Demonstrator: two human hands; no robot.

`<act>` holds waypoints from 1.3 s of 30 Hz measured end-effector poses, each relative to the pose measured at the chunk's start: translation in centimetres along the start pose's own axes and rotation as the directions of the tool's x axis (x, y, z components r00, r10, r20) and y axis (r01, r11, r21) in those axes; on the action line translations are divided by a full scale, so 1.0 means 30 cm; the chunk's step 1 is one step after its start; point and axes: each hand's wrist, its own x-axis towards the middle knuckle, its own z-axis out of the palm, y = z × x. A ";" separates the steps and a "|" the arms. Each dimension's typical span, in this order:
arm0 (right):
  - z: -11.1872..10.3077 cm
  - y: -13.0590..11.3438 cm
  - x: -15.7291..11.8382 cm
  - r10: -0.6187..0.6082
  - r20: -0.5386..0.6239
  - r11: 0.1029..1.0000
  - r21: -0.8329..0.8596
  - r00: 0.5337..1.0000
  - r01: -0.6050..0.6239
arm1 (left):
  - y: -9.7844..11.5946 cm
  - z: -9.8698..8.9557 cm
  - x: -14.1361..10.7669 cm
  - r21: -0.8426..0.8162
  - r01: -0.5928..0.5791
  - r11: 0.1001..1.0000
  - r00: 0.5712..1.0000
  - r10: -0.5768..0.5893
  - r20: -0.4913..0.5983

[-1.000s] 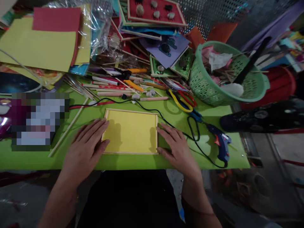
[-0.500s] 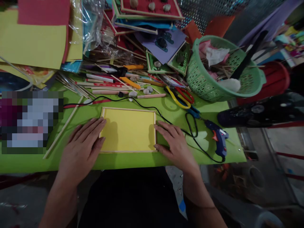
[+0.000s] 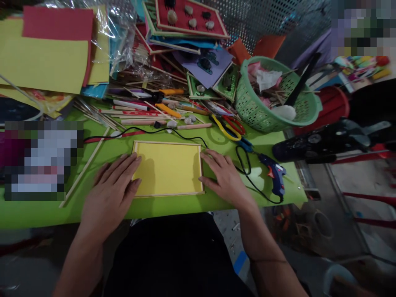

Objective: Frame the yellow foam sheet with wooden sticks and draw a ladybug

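Note:
A yellow sheet (image 3: pixel 168 169) edged with thin wooden sticks lies flat on the green tabletop in front of me. My left hand (image 3: pixel 111 185) rests along its left edge, fingers stretched out and touching the stick there. On the opposite side, my right hand (image 3: pixel 224 175) has its fingertips and thumb against the right-hand stick, with the fingers apart. To the right of that hand lies a blue glue gun (image 3: pixel 276 177) with its black cord (image 3: pixel 247 165) looping over the table. One loose wooden stick (image 3: pixel 83 169) slants beside my left hand.
Behind the frame lie yellow-handled scissors (image 3: pixel 227 128), pens, sticks and pebbles. A green basket (image 3: pixel 260 105) with scraps stands back right, near a dark bottle-like object (image 3: pixel 297 146). Framed pebble pictures (image 3: pixel 192 20) are stacked at the back. Coloured paper (image 3: pixel 43 62) lies back left.
The camera view has turned slightly right, so objects on the right appear shifted left. Both hands stay at the edges of the yellow sheet, with hardly any movement.

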 end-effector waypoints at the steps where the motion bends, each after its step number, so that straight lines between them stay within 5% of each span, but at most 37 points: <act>1: -0.005 -0.002 0.004 0.001 0.005 1.000 -0.006 1.000 -0.001 | -0.002 0.002 -0.001 -0.009 -0.002 1.000 1.000 0.002 -0.006; 14: -0.009 -0.051 0.120 -0.022 0.034 0.994 -0.107 0.999 0.026 | -0.004 0.004 -0.007 -0.059 -0.004 0.998 1.000 0.003 -0.012; 28: 0.003 -0.064 0.129 0.001 0.024 0.986 -0.167 1.000 0.003 | 0.007 0.006 -0.009 -0.082 -0.004 0.997 1.000 0.002 -0.025; 39: 0.032 -0.186 0.253 -0.171 0.115 0.972 -0.145 0.978 0.187 | 0.018 -0.003 -0.009 -0.071 -0.011 0.997 0.999 0.009 -0.038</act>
